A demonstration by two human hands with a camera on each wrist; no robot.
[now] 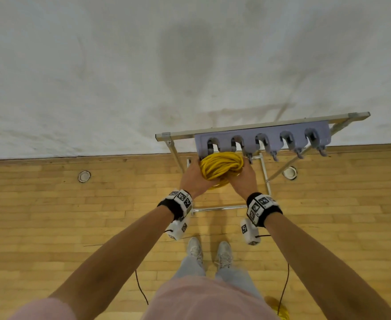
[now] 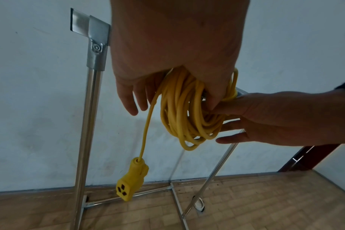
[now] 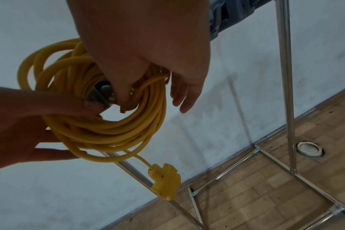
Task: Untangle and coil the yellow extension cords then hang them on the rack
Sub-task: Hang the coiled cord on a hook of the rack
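Observation:
A coiled yellow extension cord is held up against the left end of the grey rack, under its first two slots. My left hand grips the coil's left side and my right hand its right side, thumbs reaching into the coil's centre. In the right wrist view the coil loops around a metal hook, with both thumbs at that hook. The cord's yellow socket end dangles below the coil. The remaining hooks on the rack are bare.
The rack hangs on a metal frame standing against a white wall, with floor bars just in front of my feet. More yellow cord lies on the wooden floor behind my right foot. Round floor fittings sit near the wall.

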